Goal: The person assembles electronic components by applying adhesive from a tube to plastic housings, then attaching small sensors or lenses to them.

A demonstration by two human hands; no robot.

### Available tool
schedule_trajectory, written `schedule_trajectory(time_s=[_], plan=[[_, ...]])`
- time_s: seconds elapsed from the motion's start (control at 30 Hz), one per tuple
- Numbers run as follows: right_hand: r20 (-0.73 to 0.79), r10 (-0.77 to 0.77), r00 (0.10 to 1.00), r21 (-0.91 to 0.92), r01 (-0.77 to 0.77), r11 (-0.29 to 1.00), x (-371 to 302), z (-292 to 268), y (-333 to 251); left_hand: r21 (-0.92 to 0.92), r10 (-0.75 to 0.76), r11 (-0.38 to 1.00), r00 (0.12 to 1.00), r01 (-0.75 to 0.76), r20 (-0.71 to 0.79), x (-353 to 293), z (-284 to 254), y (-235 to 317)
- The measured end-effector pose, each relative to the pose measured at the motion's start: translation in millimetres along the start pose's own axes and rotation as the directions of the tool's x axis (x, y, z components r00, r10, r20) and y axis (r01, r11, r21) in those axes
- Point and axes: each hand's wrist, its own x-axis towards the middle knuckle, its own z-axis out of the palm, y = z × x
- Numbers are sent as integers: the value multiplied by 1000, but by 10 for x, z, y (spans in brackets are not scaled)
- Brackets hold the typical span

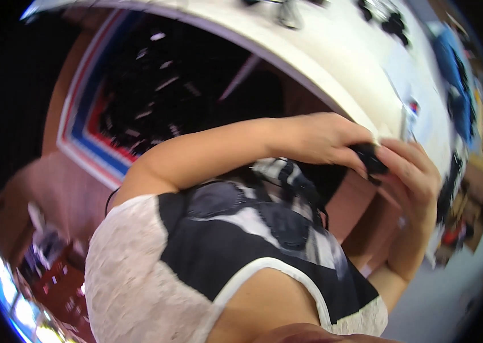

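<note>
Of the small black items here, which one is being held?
The black piece between the left hand and right hand; the black items on the white table lie apart, touched by neither.

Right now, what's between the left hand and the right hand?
In the head view, a small black item lies between the left hand and the right hand, touching both; blur hides what it is.

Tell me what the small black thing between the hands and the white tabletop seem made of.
Small black thing: possibly plastic or fabric, dark with little shine; blur leaves it open. White tabletop: perhaps laminate or painted board, as it looks smooth, pale and without grain.
</note>
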Motion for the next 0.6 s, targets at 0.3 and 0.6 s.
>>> schedule_trajectory(time_s=[0.3,0.6], plan=[[-156,234,960,-57,-245,968,-65,-78,-168,-8,-66,998,996,65,-59,142,45,129],[-191,280,941,58,-274,960,-198,-180,-203,37,-20,999,998,22,-56,273,167,220]])
